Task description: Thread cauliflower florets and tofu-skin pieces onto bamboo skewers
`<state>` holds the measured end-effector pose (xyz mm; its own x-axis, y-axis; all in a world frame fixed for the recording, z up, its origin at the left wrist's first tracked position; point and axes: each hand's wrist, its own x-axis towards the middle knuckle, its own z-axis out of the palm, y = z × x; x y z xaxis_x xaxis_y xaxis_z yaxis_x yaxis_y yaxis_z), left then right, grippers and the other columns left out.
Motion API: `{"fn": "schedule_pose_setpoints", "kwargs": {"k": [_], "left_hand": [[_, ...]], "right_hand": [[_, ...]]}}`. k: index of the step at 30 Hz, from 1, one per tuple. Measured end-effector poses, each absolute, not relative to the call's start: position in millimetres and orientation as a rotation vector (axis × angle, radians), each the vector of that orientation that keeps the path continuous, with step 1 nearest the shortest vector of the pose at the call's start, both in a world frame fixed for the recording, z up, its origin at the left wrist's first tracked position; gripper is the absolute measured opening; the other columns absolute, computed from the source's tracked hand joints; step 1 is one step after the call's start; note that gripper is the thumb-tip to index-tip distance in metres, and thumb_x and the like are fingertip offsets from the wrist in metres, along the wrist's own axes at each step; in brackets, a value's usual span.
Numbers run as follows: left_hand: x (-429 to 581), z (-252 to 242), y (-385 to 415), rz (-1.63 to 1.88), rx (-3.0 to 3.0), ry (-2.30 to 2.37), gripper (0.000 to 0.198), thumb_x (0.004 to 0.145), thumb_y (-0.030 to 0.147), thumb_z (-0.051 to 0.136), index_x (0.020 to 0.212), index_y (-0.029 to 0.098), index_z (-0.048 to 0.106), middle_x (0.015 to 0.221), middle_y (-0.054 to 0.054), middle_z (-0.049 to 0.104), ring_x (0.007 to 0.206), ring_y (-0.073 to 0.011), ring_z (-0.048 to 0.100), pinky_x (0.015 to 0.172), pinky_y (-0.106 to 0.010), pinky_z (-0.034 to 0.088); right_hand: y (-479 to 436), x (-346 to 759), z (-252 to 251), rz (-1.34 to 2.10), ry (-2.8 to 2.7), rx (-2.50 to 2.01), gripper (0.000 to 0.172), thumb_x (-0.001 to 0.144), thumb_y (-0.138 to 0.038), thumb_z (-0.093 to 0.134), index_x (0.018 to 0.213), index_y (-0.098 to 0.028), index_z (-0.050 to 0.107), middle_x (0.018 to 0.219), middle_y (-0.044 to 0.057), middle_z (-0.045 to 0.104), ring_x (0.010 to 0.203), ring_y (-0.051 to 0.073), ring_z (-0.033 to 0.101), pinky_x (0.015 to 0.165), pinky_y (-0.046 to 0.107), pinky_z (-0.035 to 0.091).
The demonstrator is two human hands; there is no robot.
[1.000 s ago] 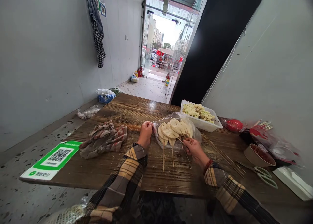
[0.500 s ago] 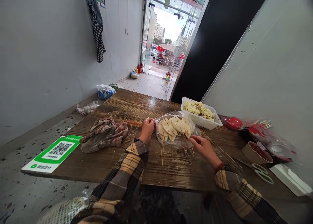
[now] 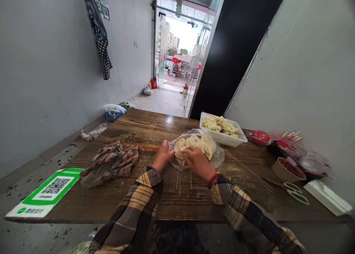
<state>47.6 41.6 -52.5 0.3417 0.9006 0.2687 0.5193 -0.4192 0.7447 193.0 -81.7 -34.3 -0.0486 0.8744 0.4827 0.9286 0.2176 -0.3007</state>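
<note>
On the wooden table, a clear plastic bag lies spread around a pile of pale, flat food slices on skewers. Thin sticks stick out from the pile towards me. At the bag's left edge, my left hand is closed, pinching the plastic beside the slices. My right hand reaches across the front of the pile, its fingers bent together on the lower left slices. That hand covers part of the slices and some sticks.
A white tub of skewered cauliflower stands behind the bag. Loose skewers, scissors, a paper bowl and a white box lie right. To the left are a crumpled cloth and a green QR sign.
My right hand has moved left from the pile's right side onto the front of the slices. My left hand stays at the bag's left edge. The camera view has shifted slightly.
</note>
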Motion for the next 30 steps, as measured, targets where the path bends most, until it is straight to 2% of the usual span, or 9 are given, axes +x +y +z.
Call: {"fn": "schedule_pose_setpoints", "kwargs": {"k": [5,8,13,16,21,25,27,30], "left_hand": [[37.9,-45.7,23.5,0.591,2.399,1.434,0.003,0.074,0.018,0.052,0.076,0.019,0.051,0.073,-0.005,0.06,0.071,-0.0191,0.057,0.059,-0.027,0.031],[29.2,-49.3,10.9,0.559,2.439,1.394,0.008,0.076,0.018,0.048,0.068,0.02,0.05,0.067,-0.003,0.059,0.067,-0.0173,0.056,0.058,-0.026,0.029],[9.2,-58.9,4.2,0.824,2.26,1.283,0.008,0.072,0.018,0.049,0.065,0.019,0.05,0.059,0.001,0.054,0.057,-0.0137,0.05,0.056,-0.024,0.031],[1.6,-54.2,1.8,1.09,1.963,1.211,0.012,0.073,0.028,0.051,0.065,0.019,0.05,0.056,0.003,0.052,0.054,-0.0135,0.049,0.055,-0.024,0.035],[7.0,-27.2,-7.2,1.207,1.406,0.934,0.022,0.069,0.037,0.061,0.077,0.019,0.049,0.07,-0.001,0.066,0.066,-0.0169,0.061,0.064,-0.029,0.047],[15.9,2.9,-17.2,1.099,1.179,0.778,0.029,0.065,0.034,0.069,0.074,0.02,0.046,0.058,0.005,0.059,0.059,-0.0149,0.061,0.063,-0.028,0.049],[21.4,20.4,-23.6,1.088,1.206,0.715,0.027,0.067,0.033,0.07,0.072,0.019,0.046,0.053,0.007,0.054,0.052,-0.0115,0.057,0.059,-0.026,0.047],[31.7,47.3,-33.4,1.165,1.228,0.592,0.023,0.072,0.03,0.069,0.071,0.018,0.049,0.053,0.008,0.048,0.048,-0.0073,0.049,0.059,-0.024,0.048]], "right_hand": [[-68.5,267.5,-19.0,-0.214,-1.344,-2.003,0.043,0.086,-0.042,0.056,0.117,-0.012,0.053,0.113,0.015,0.057,0.104,0.024,0.054,0.089,0.034,0.043],[-53.8,291.5,-23.7,-0.197,-1.198,-2.132,0.053,0.079,-0.045,0.063,0.117,-0.01,0.053,0.114,0.017,0.057,0.108,0.027,0.052,0.09,0.033,0.041],[-52.5,312.1,-32.7,-0.098,-1.166,-2.136,0.019,0.084,-0.025,0.053,0.094,-0.014,0.064,0.101,0.015,0.063,0.097,0.023,0.058,0.081,0.029,0.041],[-69.6,332.4,-26.3,-0.025,-1.151,-2.088,0.021,0.082,-0.019,0.048,0.09,-0.014,0.067,0.095,0.013,0.066,0.092,0.022,0.059,0.077,0.028,0.04],[-102.7,351.3,-8.1,0.128,-1.163,-1.898,0.019,0.068,-0.016,0.056,0.082,-0.017,0.068,0.083,0.007,0.066,0.084,0.021,0.057,0.072,0.027,0.039],[-121.5,336.2,5.1,0.387,-1.146,-1.669,0.014,0.068,-0.029,0.06,0.076,-0.017,0.064,0.066,0.002,0.06,0.064,0.016,0.053,0.059,0.026,0.04],[-127.7,324.3,13.7,0.546,-1.122,-1.529,0.022,0.07,-0.04,0.061,0.073,-0.018,0.06,0.062,0.0,0.057,0.056,0.013,0.051,0.054,0.026,0.04],[-132.8,308.0,30.6,0.691,-1.06,-1.328,0.032,0.069,-0.049,0.063,0.072,-0.018,0.055,0.065,0.0,0.057,0.056,0.01,0.05,0.055,0.024,0.042]]}}
